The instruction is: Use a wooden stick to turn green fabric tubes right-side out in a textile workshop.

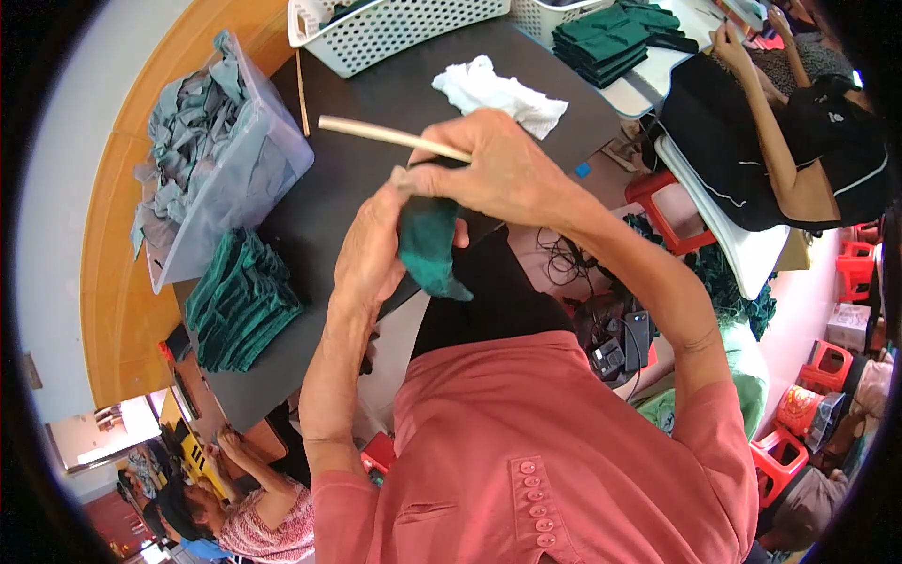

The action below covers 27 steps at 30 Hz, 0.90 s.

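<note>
Over the near edge of the dark table (352,169), both my hands are closed around a small dark green velvet piece (429,246). It hangs down to a narrow, pointed end. My left hand (369,244) wraps its side, with the thumb near the top. A pale wooden stick (376,133) lies in the grip of my right hand (512,174), sticking out to the left. The thumb and fingers of that hand also pinch the top of the velvet piece beside my left thumb. Its upper part is hidden by my fingers.
A clear plastic bin (277,188) of grey-green cloths stands left, beside a stack of green velvet pieces (240,305). Behind are a white basket (404,36), a white cloth (498,94), another stick (302,92) and folded green pieces (606,42). Co-workers sit right and lower left.
</note>
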Each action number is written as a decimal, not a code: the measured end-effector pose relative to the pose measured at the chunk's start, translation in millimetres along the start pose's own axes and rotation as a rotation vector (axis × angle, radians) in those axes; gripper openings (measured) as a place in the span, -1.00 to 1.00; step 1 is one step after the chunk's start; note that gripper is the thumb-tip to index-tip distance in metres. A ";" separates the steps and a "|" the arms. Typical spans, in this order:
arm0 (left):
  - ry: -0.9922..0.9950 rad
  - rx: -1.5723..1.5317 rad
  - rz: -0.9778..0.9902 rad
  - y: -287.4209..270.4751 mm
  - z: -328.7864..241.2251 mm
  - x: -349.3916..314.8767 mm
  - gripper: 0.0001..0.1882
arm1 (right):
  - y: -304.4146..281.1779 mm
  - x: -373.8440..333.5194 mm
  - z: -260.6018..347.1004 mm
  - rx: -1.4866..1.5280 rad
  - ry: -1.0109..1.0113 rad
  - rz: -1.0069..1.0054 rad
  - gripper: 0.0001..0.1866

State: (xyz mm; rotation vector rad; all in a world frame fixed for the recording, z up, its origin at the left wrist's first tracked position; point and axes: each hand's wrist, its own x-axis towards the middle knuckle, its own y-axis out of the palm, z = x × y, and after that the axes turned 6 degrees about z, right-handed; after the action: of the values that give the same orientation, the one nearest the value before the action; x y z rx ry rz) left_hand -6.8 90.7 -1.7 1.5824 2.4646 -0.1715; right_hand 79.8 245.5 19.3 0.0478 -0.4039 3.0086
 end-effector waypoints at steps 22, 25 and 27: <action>-0.043 -0.226 0.115 -15.0 21.4 -37.1 -0.69 | -27.6 33.8 -30.8 -0.202 -0.070 -0.384 -0.69; -0.034 -0.174 0.010 -15.7 26.0 -44.4 -0.70 | -27.9 35.4 -25.9 -0.239 0.029 -0.305 -0.70; 0.054 -0.257 -0.065 -16.7 35.0 -49.3 -0.71 | -28.3 26.2 -18.1 -0.172 0.145 -0.377 -0.73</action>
State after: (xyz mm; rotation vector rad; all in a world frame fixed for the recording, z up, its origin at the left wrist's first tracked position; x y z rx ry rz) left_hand 1.8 32.8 -24.4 1.4184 2.4616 0.1740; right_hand 56.6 280.1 10.4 -0.0968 -0.5647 2.5788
